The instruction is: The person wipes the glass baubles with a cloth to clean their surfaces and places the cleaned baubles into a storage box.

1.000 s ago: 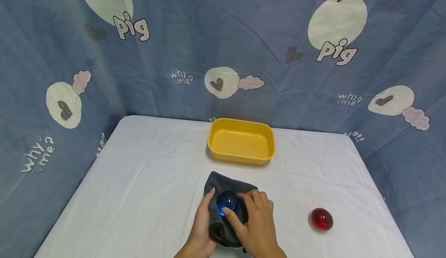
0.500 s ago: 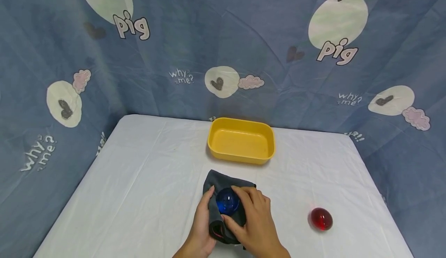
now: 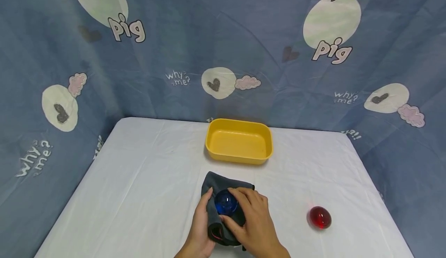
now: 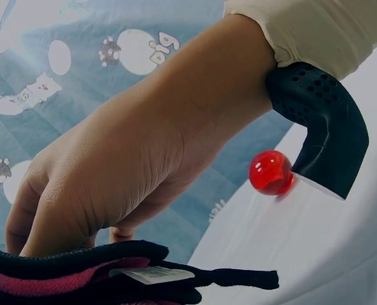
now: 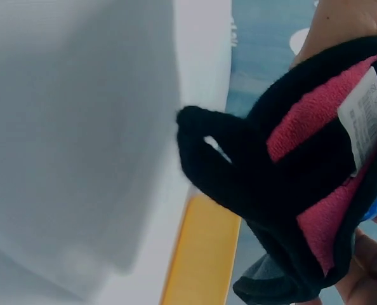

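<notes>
In the head view, my left hand (image 3: 199, 227) holds a dark grey cloth (image 3: 223, 180) from its left side, thumb lying along the top. A clear blue ball (image 3: 225, 202) sits on the cloth. My right hand (image 3: 256, 223) grips the ball, with fingers at its upper right and thumb at its lower edge. The right wrist view shows the cloth's pink underside (image 5: 328, 235), black edging, a white label (image 5: 364, 117) and a black loop (image 5: 204, 159). Part of the left hand is hidden behind the cloth.
A yellow tray (image 3: 240, 158) stands beyond the hands at the table's far edge. A clear red ball (image 3: 319, 217) lies on the white tablecloth (image 3: 150, 196) to the right. Blue printed fabric (image 3: 156, 95) hangs behind and beside the table.
My right index finger has moved left over the ball's upper edge, and the thumb has slid from its front to below it. The view has shifted slightly; cloth and ball stay between the hands.
</notes>
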Demonstrator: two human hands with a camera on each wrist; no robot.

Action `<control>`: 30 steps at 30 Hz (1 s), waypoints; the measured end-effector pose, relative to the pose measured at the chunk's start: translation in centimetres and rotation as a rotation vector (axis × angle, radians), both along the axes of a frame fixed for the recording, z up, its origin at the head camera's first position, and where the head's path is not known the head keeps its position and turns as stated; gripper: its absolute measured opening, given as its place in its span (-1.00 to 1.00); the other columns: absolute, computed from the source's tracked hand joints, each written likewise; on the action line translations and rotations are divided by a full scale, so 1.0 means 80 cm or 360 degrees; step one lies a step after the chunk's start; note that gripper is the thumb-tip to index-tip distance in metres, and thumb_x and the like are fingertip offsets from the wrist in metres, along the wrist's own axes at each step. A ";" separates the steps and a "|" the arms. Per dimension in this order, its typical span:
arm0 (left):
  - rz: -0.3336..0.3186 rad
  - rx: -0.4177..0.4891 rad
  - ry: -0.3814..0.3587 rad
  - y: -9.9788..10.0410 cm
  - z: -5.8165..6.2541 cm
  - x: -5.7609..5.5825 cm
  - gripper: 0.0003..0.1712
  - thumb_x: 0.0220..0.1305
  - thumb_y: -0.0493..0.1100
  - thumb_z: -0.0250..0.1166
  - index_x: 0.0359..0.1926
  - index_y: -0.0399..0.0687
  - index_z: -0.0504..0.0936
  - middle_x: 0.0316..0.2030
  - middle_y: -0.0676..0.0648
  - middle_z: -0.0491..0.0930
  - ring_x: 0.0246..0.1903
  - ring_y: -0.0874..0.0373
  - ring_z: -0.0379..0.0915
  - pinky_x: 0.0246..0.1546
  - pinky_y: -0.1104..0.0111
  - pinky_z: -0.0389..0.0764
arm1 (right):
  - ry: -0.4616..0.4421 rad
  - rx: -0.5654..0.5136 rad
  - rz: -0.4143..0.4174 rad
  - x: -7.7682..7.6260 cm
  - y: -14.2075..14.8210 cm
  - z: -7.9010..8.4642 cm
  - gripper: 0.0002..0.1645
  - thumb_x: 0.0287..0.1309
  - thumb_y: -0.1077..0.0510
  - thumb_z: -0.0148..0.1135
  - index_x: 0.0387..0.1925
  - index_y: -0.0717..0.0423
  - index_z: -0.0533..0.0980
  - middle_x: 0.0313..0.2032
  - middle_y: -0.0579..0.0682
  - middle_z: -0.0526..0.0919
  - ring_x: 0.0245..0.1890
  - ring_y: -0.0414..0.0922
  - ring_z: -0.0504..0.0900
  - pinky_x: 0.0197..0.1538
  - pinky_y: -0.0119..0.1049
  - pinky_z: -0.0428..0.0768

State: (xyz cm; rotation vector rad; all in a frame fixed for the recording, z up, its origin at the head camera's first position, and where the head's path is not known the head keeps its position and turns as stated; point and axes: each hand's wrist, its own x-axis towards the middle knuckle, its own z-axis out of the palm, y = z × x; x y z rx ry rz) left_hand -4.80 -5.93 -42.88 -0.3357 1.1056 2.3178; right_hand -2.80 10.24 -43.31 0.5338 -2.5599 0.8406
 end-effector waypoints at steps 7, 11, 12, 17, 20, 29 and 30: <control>-0.0004 -0.0039 0.0009 0.001 -0.001 0.000 -0.08 0.58 0.39 -0.15 0.62 -0.12 -0.06 0.46 -0.11 0.29 0.24 0.19 0.40 0.30 0.28 0.38 | 0.0020 -0.0033 -0.0002 -0.002 0.001 0.000 -0.30 0.19 -0.28 0.51 0.23 -0.03 0.57 0.04 -0.20 0.60 0.03 -0.21 0.47 0.03 -0.18 0.42; -0.0010 -0.0011 0.0020 0.001 -0.003 0.000 -0.10 0.58 0.39 -0.15 0.60 -0.12 -0.02 0.44 -0.08 0.31 0.23 0.17 0.40 0.29 0.28 0.39 | 0.0015 -0.0056 -0.0024 -0.003 0.000 -0.001 -0.32 0.21 -0.32 0.47 0.16 0.02 0.59 -0.03 -0.18 0.64 -0.01 -0.21 0.44 0.05 -0.20 0.45; -0.0011 -0.0005 0.0020 0.001 -0.004 0.001 -0.11 0.58 0.39 -0.14 0.60 -0.12 0.00 0.42 -0.07 0.32 0.23 0.18 0.40 0.28 0.29 0.39 | 0.0013 -0.0053 -0.0038 -0.003 0.000 -0.001 -0.32 0.20 -0.33 0.47 0.13 0.03 0.60 -0.05 -0.17 0.64 -0.01 -0.21 0.43 0.05 -0.21 0.47; 0.0008 -0.0010 0.0031 0.001 -0.005 0.002 -0.12 0.59 0.38 -0.12 0.59 -0.11 0.01 0.42 -0.05 0.30 0.24 0.17 0.36 0.27 0.31 0.39 | 0.0048 -0.0066 -0.0067 -0.006 -0.001 -0.003 -0.38 0.18 -0.33 0.48 0.02 0.04 0.65 -0.15 -0.20 0.64 -0.05 -0.22 0.41 0.00 -0.24 0.51; 0.0008 -0.0008 0.0043 0.001 -0.005 0.003 -0.12 0.58 0.38 -0.10 0.58 -0.12 0.03 0.40 -0.05 0.31 0.23 0.17 0.37 0.27 0.32 0.41 | 0.0062 -0.0092 -0.0057 -0.007 -0.001 -0.004 -0.43 0.21 -0.31 0.47 -0.04 0.03 0.67 -0.18 -0.24 0.62 -0.09 -0.24 0.40 -0.02 -0.26 0.49; -0.0006 -0.0021 0.0018 -0.002 -0.006 0.003 -0.10 0.57 0.39 -0.11 0.59 -0.13 0.04 0.41 -0.09 0.32 0.25 0.16 0.38 0.29 0.31 0.39 | -0.0051 -0.0032 -0.0046 -0.006 -0.002 -0.002 -0.39 0.27 -0.32 0.41 0.03 0.08 0.70 -0.15 -0.25 0.61 -0.06 -0.26 0.40 0.01 -0.25 0.53; 0.0001 -0.0024 0.0012 -0.002 -0.007 0.002 -0.09 0.57 0.39 -0.11 0.60 -0.14 0.02 0.44 -0.10 0.30 0.25 0.16 0.38 0.29 0.31 0.39 | -0.0097 -0.0001 -0.0038 -0.006 -0.001 -0.001 -0.32 0.27 -0.35 0.40 0.10 0.10 0.68 -0.12 -0.23 0.61 -0.04 -0.25 0.40 0.03 -0.23 0.54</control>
